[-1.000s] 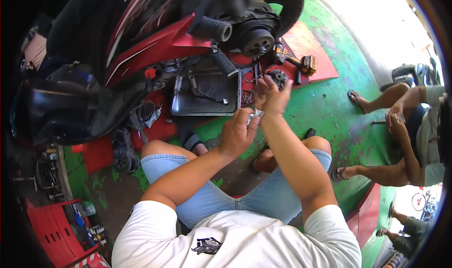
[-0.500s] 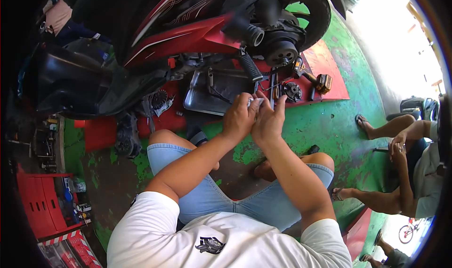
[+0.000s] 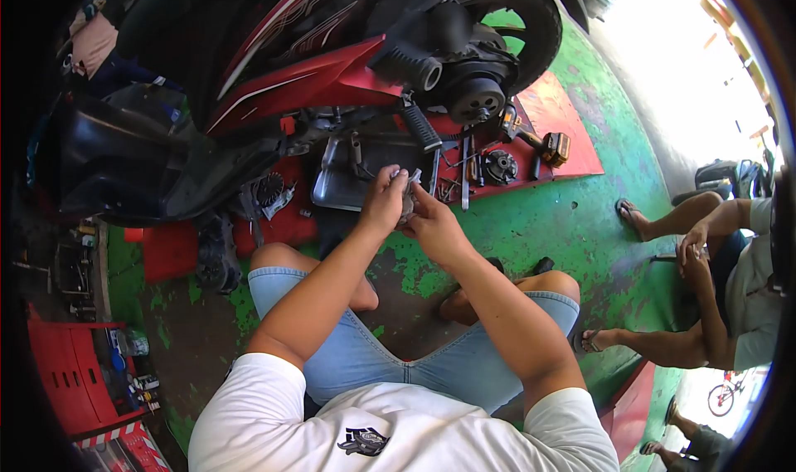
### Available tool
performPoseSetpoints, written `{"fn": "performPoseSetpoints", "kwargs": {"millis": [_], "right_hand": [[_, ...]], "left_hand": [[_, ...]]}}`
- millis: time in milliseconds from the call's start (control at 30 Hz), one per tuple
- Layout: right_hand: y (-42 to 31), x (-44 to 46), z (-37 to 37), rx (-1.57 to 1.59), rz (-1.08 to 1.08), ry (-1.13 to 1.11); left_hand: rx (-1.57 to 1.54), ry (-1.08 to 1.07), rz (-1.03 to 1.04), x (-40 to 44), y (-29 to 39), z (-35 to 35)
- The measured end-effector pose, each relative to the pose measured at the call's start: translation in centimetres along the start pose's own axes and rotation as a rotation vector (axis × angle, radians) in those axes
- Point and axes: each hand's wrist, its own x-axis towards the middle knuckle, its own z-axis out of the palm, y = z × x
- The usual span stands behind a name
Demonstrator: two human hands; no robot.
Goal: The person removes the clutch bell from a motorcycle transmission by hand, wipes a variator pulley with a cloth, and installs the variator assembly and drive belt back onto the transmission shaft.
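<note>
Between my two hands is a small, crumpled grey-white rag (image 3: 409,200), partly covered by the fingers. My left hand (image 3: 384,198) is closed on its left side, with the thumb up near the top. From the right, my right hand (image 3: 435,227) pinches the same rag with bent fingers. Both hands are in front of a metal tray (image 3: 325,192) on the red platform, below a raised red and black scooter (image 3: 332,82). The scooter's round drive part (image 3: 477,99) is exposed near the rear wheel (image 3: 543,45).
A yellow and black cordless power tool (image 3: 531,136), a round clutch-like part (image 3: 501,167) and a long metal bar (image 3: 466,177) lie on the red platform (image 3: 572,153). A dark casing (image 3: 217,252) stands at left. A person (image 3: 713,265) sits on the right. Red cabinet (image 3: 70,364) lower left.
My hands have moved slightly left and turned; the right hand's fingers, stretched out before, are now bent around the rag. More of the rag shows. The whole view has shifted a little.
</note>
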Motion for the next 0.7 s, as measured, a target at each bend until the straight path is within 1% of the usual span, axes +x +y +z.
{"fn": "performPoseSetpoints", "kwargs": {"millis": [33,67,100,167,200,300,333,367,433,467,567,633,700], "right_hand": [[2.0,1.4,-1.0,-0.130,-0.107,0.044],[3.0,2.1,-1.7,-0.261,-0.211,0.087],[2.6,2.1,-2.0,-0.260,-0.212,0.098],[0.6,1.4,-2.5,-0.357,-0.150,0.130],[-0.3,0.8,-2.6,-0.407,-0.116,0.144],[-3.7,-1.3,-1.5,-0.497,-0.126,0.216],[-4.2,-1.5,-1.3,-0.542,-0.132,0.246],[-4.1,-1.6,-1.3,-0.544,-0.138,0.251],[-4.1,-1.6,-1.3,-0.722,-0.345,0.356],[-4.1,-1.6,-1.4,-0.808,-0.447,0.409],[-4.5,-1.5,-1.5,-0.811,-0.418,0.447],[-4.8,-1.5,-1.6,-0.813,-0.407,0.470],[-4.9,-1.5,-1.7,-0.699,-0.349,0.413]], "left_hand": [[-0.212,-0.113,-0.063,0.0,-0.4,0.2],[-0.213,-0.126,-0.062,-0.3,0.0,0.3],[-0.222,-0.197,-0.136,-0.8,1.1,0.1],[-0.237,-0.336,-0.285,-1.9,2.5,-0.3],[-0.236,-0.345,-0.286,-2.0,2.2,-0.4],[-0.030,-0.294,-0.148,-1.5,1.5,-0.4],[-0.031,-0.295,-0.140,-1.6,1.6,-0.4],[0.045,-0.264,-0.104,-1.8,1.8,-0.5],[0.196,-0.197,-0.028,-2.0,2.5,-0.5],[0.196,-0.198,-0.020,-2.0,2.5,-0.6],[0.218,-0.192,-0.071,-1.9,2.7,-0.8],[0.219,-0.186,-0.070,-1.9,2.9,-0.8],[0.218,-0.168,-0.084,-2.0,3.2,-0.7]]}}
